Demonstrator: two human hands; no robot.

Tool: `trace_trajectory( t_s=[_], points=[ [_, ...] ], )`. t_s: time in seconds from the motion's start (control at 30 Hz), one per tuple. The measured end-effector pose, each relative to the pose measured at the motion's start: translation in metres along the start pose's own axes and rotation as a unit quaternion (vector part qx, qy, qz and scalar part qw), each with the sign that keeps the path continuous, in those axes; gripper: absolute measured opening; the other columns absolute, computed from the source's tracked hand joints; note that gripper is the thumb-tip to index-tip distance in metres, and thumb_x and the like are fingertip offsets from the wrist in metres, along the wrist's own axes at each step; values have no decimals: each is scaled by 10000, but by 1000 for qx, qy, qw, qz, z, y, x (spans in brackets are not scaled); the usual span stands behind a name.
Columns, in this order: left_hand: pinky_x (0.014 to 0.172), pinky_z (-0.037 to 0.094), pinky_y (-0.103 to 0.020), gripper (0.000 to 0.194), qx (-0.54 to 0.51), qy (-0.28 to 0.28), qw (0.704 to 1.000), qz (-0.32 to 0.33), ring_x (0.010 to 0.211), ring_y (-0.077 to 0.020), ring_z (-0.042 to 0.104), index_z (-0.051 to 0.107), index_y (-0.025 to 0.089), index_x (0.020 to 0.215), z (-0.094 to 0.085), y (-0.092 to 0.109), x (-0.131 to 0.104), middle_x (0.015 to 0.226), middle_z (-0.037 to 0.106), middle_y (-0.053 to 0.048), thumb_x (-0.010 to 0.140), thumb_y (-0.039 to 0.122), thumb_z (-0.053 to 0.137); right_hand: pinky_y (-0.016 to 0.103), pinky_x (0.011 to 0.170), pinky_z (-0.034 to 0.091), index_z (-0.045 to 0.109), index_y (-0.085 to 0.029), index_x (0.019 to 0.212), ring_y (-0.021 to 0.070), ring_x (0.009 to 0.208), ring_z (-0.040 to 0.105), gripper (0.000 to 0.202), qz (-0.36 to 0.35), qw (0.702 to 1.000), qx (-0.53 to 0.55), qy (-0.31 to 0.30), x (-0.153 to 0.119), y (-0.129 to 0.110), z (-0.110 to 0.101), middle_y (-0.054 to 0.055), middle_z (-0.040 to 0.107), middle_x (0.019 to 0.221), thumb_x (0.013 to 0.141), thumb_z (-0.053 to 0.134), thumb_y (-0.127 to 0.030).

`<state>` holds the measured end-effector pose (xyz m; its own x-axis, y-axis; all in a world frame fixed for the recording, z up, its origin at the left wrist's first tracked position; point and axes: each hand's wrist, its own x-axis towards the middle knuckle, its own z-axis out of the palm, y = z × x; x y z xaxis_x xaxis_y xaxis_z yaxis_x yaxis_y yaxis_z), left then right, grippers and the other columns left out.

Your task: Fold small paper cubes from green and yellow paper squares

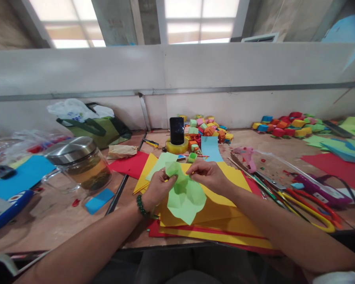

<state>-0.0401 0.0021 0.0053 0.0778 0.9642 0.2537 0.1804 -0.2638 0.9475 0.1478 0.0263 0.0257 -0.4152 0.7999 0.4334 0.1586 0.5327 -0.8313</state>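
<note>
A light green sheet of creased paper (pixel 185 199) with petal-like, scalloped edges hangs between my hands, above a stack of yellow paper (pixel 225 219). My left hand (pixel 158 187) pinches its upper left part between thumb and fingers. At its upper right edge, my right hand (pixel 208 176) is closed, thumb and index fingertip pressed together against the paper. How much paper lies between those right fingertips is hard to see. Just behind the hands sits a small green paper box (pixel 192 158). A pale green sheet (pixel 161 165) lies left of it.
A phone (pixel 176 131) leans on a yellow tape roll (pixel 177 146). Colourful paper cubes (pixel 208 130) are heaped behind. On the right lie a pink glue gun (pixel 248 157) and scissors (pixel 310 207). A glass tea jug (pixel 85 167) stands left, near a green bag (pixel 97 128).
</note>
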Motion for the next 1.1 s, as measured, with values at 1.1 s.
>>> trace_trajectory(
  t_s=[1.1],
  points=[
    [555,383,-210,233,177,-58,974,127,574,-108,477,571,171,524,7,1,-9,583,484,18,756,178,566,255,591,384,689,-201,767,166,653,639,117,45,930,-358,-71,-17,-21,9,33,725,731,779,583,-153]
  ],
)
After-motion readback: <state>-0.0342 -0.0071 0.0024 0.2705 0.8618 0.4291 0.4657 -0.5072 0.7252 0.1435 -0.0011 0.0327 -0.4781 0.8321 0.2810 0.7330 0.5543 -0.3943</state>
